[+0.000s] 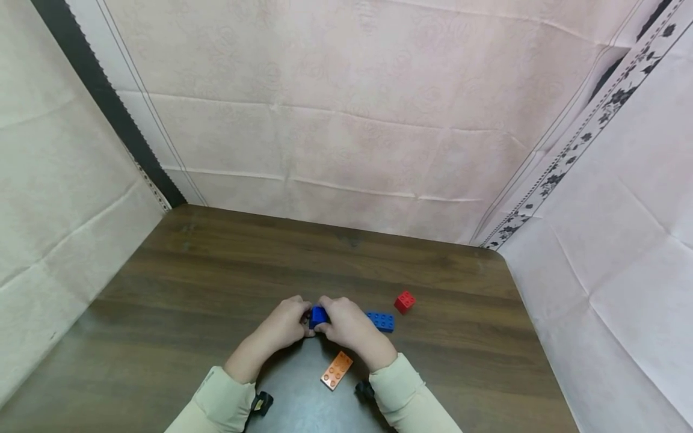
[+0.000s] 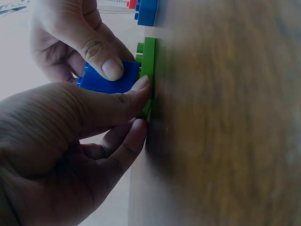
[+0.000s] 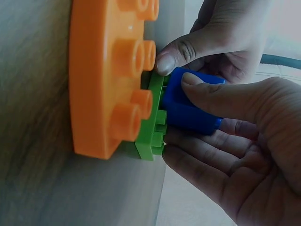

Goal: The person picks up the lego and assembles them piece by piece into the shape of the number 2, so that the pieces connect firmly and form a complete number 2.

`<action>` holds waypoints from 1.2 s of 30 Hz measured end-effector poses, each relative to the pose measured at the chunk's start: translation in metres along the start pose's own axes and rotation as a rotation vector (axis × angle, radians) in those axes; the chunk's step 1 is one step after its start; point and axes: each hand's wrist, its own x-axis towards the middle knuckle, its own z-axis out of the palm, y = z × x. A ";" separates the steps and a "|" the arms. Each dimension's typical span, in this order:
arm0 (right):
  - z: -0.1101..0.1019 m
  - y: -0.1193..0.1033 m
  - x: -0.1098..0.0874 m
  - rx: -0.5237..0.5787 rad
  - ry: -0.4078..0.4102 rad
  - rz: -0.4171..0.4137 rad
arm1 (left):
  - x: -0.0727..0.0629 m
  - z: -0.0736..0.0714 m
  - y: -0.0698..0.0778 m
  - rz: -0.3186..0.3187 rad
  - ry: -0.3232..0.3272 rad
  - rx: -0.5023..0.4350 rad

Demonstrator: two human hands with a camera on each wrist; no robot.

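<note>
A deep blue building brick (image 1: 317, 317) stands between both hands, its lower end against a studded green plate brick (image 3: 151, 123). My right hand (image 1: 346, 323) grips the blue brick, thumb flat on its side in the right wrist view. With thumb and fingers, my left hand (image 1: 284, 323) pinches one end of the green plate brick, thumb close beside the blue one. Several green studs show past the blue brick. The green piece sits low at the tabletop, mostly covered by the hands in the head view.
An orange brick (image 1: 337, 370) lies nearer the body, between the forearms. Just right of the right hand is a blue studded brick (image 1: 385, 322), with a small red brick (image 1: 404, 302) beyond it. Cloth hangings (image 1: 325, 150) enclose the wooden table (image 1: 216, 264) at the back and sides.
</note>
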 end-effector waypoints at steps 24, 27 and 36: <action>0.000 0.000 0.000 -0.023 0.000 -0.012 | -0.015 -0.015 0.002 0.113 -0.008 -0.104; -0.001 0.000 0.001 -0.037 0.001 -0.021 | -0.016 -0.017 0.004 0.136 0.002 -0.106; 0.003 0.000 0.004 -0.041 -0.003 -0.020 | -0.016 -0.014 0.005 0.093 0.050 -0.051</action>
